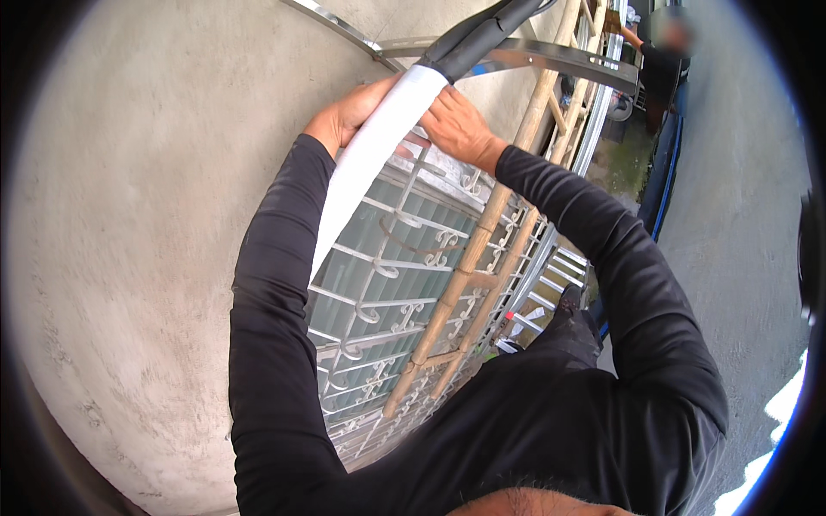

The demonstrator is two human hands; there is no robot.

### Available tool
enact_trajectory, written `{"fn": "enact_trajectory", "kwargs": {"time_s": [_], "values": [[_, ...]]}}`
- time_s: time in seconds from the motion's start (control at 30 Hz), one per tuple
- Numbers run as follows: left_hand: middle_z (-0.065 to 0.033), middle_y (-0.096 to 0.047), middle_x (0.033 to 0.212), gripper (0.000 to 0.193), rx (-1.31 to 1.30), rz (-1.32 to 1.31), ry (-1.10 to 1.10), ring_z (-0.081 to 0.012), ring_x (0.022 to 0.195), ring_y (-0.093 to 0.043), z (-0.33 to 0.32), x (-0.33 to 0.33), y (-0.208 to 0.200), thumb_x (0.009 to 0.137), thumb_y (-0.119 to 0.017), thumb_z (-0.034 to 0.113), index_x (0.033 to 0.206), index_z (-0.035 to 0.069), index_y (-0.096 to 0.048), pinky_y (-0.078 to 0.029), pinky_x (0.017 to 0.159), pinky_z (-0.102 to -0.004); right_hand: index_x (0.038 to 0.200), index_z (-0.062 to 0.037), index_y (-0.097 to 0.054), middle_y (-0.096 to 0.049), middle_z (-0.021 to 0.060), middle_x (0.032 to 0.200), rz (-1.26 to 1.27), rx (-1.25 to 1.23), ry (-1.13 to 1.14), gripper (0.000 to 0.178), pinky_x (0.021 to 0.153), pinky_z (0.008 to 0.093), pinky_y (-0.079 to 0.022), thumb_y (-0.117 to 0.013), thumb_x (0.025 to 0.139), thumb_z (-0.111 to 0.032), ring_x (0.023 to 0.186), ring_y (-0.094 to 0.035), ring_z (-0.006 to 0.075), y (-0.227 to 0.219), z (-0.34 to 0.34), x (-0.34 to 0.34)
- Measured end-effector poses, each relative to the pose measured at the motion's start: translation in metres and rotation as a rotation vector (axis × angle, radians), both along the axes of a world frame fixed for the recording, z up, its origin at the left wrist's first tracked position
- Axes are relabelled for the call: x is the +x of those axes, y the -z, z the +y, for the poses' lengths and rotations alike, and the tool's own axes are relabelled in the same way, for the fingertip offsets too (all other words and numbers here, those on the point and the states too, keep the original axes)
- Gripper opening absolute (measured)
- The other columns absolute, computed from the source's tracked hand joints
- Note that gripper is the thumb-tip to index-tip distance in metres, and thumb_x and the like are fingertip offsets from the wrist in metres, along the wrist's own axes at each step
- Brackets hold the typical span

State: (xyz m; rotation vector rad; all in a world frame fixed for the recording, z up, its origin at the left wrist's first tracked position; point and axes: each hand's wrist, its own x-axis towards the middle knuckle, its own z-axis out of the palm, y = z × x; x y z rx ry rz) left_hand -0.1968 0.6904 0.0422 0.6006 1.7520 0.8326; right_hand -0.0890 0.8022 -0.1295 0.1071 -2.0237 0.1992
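A thick pipe bundle wrapped in smooth white tape (pixel 372 155) slants upward in front of me, close to the wall. Its upper part continues as black foam-covered pipes (pixel 482 39), where the white wrap ends. On the left side, my left hand (pixel 354 112) closes around the white bundle, its fingers mostly hidden behind it. My right hand (pixel 460 129) grips from the right just below the edge of the white wrap, fingertips out of sight behind the bundle. A metal bracket (pixel 581 62) stands just beyond the black pipes.
A grey plastered wall (pixel 155 215) fills the left. Below the bundle is a window with a white scrolled metal grille (pixel 379 267). A bamboo ladder (pixel 469 267) leans alongside, and a metal ladder (pixel 546 288) is near my foot. Another person (pixel 662 73) is down at upper right.
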Motion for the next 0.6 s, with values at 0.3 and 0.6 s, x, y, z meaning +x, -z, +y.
{"fn": "enact_trajectory", "kwargs": {"time_s": [0.3,0.6], "values": [[-0.0132,-0.078,0.094,0.045,0.055,0.414,-0.15,-0.0155,0.074,-0.074,0.006,0.006,0.004,0.102,-0.07,0.036,0.119,-0.006,-0.073,-0.06,0.062,-0.0315,0.123,-0.0031,-0.062,-0.059,0.0199,0.129,0.013,-0.396,-0.252,0.041,0.113,0.0534,-0.042,-0.066,0.082,-0.003,0.121,-0.06,0.0364,-0.001,0.0,0.033],[-0.0145,-0.075,0.118,0.051,0.208,0.428,-0.007,-0.0149,0.094,-0.074,0.007,0.017,-0.007,0.105,-0.066,0.028,0.147,0.001,-0.057,-0.06,0.076,-0.0305,0.156,-0.0004,-0.046,-0.055,0.0141,0.152,-0.18,-1.482,-0.998,0.079,0.119,0.0422,-0.04,-0.076,0.099,-0.045,0.139,-0.051,0.0265,0.006,0.04,0.014]]}}
